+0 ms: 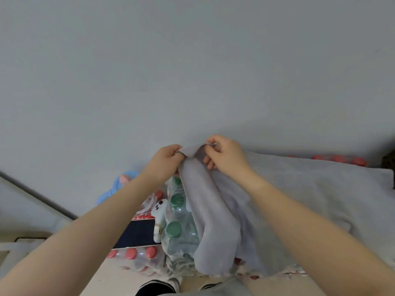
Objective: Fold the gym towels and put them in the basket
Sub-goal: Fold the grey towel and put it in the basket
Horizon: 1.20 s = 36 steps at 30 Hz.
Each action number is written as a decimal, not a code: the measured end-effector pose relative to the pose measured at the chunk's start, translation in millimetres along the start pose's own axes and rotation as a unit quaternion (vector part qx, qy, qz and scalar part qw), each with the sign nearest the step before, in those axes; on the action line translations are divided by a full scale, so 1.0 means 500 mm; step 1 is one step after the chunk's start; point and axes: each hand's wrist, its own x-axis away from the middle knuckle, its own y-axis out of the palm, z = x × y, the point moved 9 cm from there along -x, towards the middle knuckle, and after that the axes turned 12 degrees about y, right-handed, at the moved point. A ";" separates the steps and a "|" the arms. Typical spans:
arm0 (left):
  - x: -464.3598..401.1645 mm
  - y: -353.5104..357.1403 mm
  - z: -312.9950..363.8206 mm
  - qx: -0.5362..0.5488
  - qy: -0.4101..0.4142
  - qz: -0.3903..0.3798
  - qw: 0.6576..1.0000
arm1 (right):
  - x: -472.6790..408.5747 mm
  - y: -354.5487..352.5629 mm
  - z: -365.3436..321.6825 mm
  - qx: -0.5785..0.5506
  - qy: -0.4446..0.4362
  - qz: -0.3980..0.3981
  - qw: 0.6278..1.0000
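That big grey cloth (pixel 310 189) spread out on your right looks like another towel lying over whatever's under it; no basket in view that I can see. The grey towel (pixel 205 221) you've got is held up in the air, hanging doubled over the green-capped bottle pack (pixel 177 231). It's soft, light, floppy stuff, so it'll sag anywhere you don't hold it; stick to the corners along the top edge. Both arms are stretched forward, left hand (pixel 165 160) and right hand (pixel 224 155) close together, each pinching that top edge.
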 end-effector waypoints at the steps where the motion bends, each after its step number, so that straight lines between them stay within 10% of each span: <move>1: -0.003 -0.006 -0.001 0.062 -0.030 0.004 0.998 | -0.007 -0.001 -0.010 -0.027 0.007 0.009 1.000; 9: -0.037 -0.061 -0.013 0.266 -0.149 0.047 0.951 | -0.048 0.010 -0.087 0.018 -0.008 0.103 0.995; 12: -0.044 -0.071 -0.074 0.333 -0.189 0.085 0.920 | -0.033 0.077 -0.065 0.114 -0.006 0.016 0.993; 27: 0.183 0.007 -0.168 0.128 -0.238 -0.130 0.954 | 0.061 0.204 0.066 0.416 0.085 -0.068 0.903; 36: 0.262 -0.083 -0.182 0.219 -0.222 0.163 0.936 | 0.130 0.093 0.096 0.365 0.083 -0.004 0.927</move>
